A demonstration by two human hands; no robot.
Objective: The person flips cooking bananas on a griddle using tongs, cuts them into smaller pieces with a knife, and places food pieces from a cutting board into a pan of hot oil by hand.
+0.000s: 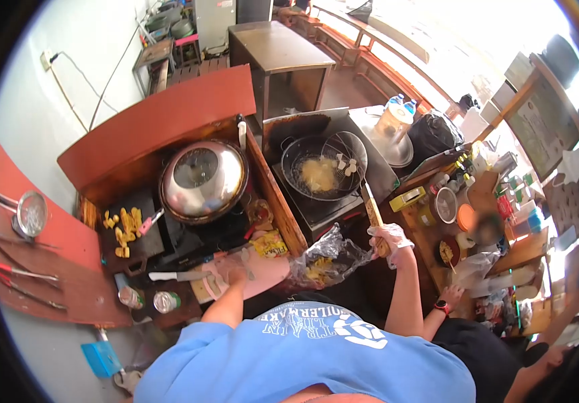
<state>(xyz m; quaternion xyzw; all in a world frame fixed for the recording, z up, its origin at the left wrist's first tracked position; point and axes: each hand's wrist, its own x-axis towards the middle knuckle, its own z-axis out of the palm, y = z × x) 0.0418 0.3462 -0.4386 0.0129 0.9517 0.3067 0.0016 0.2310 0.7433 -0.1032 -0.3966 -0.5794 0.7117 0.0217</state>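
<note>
My right hand [391,244], in a clear plastic glove, is closed round the wooden handle of a wire skimmer [333,144]. The skimmer's mesh rests at the right side of a dark wok [288,181] and carries several small white pieces [350,166]. A pale golden batch of food [318,174] sits in the wok. My left hand [237,270] is low over a pink cutting board [273,277], its fingers smeared by motion. Left of it lies a knife with a white handle [165,276]. Below the wok is a clear plastic bag [333,258] with yellowish food inside.
A large lidded pan [203,180] stands on the left stove, beside fried yellow pieces [127,228]. Two cans [166,301] stand at lower left. To the right, another person's hand [451,295] is near a plastic bag and a crowded shelf of bottles. A metal table [279,47] stands behind.
</note>
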